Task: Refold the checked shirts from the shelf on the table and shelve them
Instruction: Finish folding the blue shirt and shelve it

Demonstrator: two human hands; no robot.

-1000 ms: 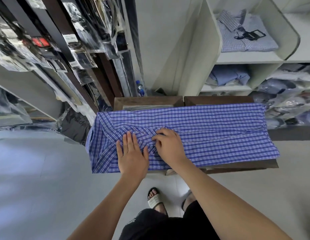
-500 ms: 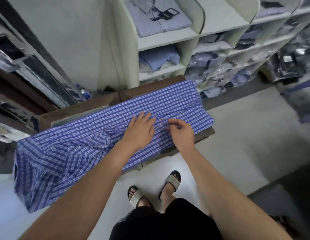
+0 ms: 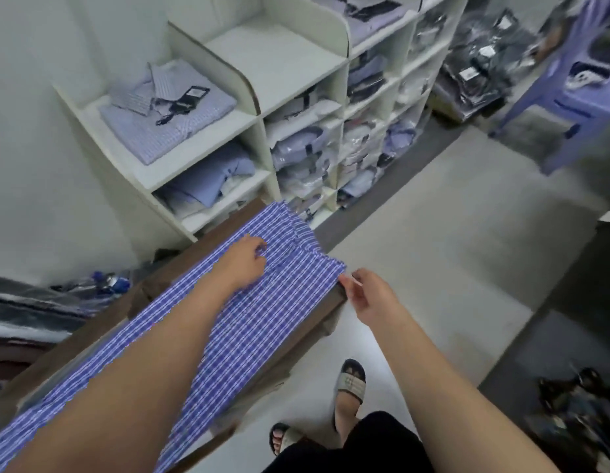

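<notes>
Mid-refold at the table: a person smooths a blue-and-white checked shirt laid lengthwise along the brown top, its hem end pointing toward the white shelf. The right hand pinches the near hem corner between thumb and forefinger, right at the table's end. The left hand sits across the cloth from that pinch, fingers bent with their tips on the fabric - whether they hold a pleat or only press cannot be told. Beyond both grips, one folded shirt lies in the shelf's top compartment and the compartment beside it is bare.

The step in hand looks like squaring the lower end before the folds go in; nothing of this shirt is folded yet, so shelving is some way off. The next move probably calls for a light outward pull on the pinched corner while the left hand anchors the cloth, taking care not to drag the shirt off the table's end.

Half a second ago both hands worked close together at mid-shirt, the left flat with fingers spread. Now they have shifted toward the hem - the right out to the corner, the left no longer flat - and the view has swung toward the shelves.
</notes>
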